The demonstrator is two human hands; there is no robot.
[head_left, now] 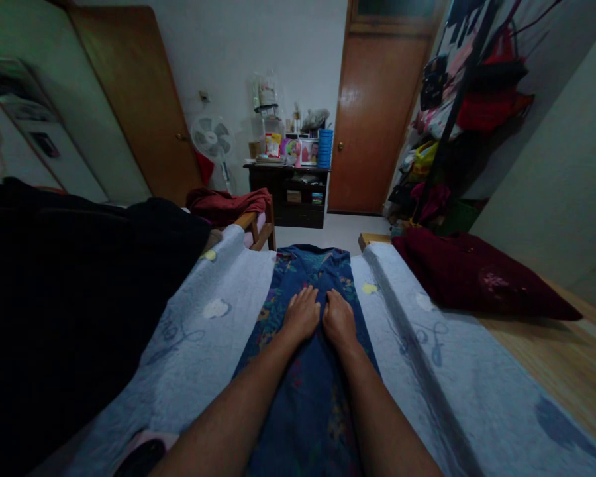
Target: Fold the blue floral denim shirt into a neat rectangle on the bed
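Note:
A dark blue floral garment (298, 391) lies lengthwise on the light patterned bed cover (198, 344), its collar end at the far edge. On its upper middle rests my left hand (302, 313), fingers stretched forward and flat on the cloth. Close beside it, a small gap away, my right hand (338, 319) presses on the same garment with its fingers curled under. Whether cloth is pinched inside those curled fingers is hidden.
Black cloth (79, 298) is heaped at left, and a dark red cushion-like item (477, 275) lies at right. Beyond the bed stand a wooden chair (265, 232) with red cloth, a white fan (212, 136) and a dark cabinet (288, 192). A dark round-topped object (142, 457) sits at lower left.

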